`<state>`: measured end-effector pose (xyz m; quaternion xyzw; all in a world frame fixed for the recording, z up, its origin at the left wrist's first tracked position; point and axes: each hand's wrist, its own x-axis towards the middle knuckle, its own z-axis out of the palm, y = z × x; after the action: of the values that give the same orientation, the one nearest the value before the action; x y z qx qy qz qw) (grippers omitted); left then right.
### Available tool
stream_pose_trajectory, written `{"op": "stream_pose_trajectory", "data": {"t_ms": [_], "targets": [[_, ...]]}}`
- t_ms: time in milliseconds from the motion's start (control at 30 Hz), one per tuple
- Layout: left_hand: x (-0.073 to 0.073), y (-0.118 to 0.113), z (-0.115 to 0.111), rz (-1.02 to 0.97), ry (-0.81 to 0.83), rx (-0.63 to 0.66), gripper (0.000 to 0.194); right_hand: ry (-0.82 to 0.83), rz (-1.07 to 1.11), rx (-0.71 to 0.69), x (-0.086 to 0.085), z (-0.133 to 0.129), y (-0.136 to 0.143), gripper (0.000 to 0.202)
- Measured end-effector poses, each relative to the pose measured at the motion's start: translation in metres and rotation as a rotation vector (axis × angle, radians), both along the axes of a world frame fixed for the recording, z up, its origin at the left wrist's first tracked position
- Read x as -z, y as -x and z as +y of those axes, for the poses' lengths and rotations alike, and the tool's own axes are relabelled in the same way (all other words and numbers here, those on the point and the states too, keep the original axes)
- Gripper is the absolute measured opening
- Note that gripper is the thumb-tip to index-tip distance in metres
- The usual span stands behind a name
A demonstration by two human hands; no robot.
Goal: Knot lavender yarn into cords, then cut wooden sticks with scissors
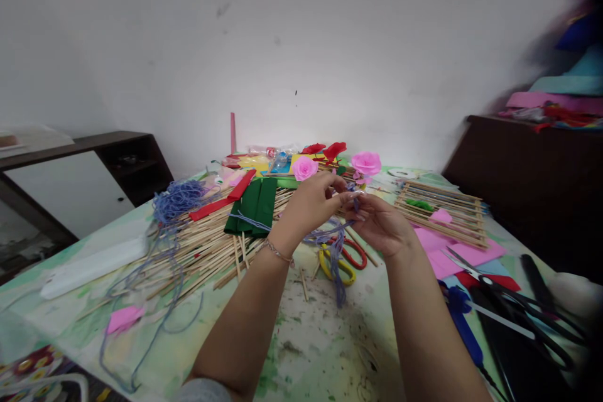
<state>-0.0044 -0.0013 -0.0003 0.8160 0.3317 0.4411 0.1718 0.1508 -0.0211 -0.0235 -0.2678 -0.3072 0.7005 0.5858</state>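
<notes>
Over the middle of the table, both my hands are raised and meet at the fingertips. My left hand (318, 195), with a bracelet at its wrist, pinches purple yarn (337, 267). My right hand (382, 220) is closed on the same yarn from the other side, palm partly turned up. A small bunched part of the yarn shows between the fingers, and loose strands hang below. Just under them lie scissors with red and yellow handles (346, 271), partly covered by the strands. Beyond my hands are pink paper flowers (366, 163) and red paper flowers (335, 151).
Many thin wooden sticks (202, 264), folded green paper (254, 207) and a purple yarn heap (178, 200) lie left. To the right are a stick rack (443, 210), pink paper sheets (466, 257), black scissors (513, 301) and a blue-handled tool (464, 326). A wall (301, 44) stands behind.
</notes>
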Motion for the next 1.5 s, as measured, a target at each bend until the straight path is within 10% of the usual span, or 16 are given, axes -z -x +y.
{"op": "stream_pose_trajectory", "data": {"t_ms": [1167,1500], "targets": [[0.005,0.006,0.01,-0.145,0.49,0.238,0.041,-0.172,-0.25,0.152,-0.003,-0.006,0.006,0.007],[0.008,-0.004,0.01,-0.16,0.263,0.05,0.031,-0.142,-0.231,0.208,-0.007,-0.008,0.011,0.016]]}}
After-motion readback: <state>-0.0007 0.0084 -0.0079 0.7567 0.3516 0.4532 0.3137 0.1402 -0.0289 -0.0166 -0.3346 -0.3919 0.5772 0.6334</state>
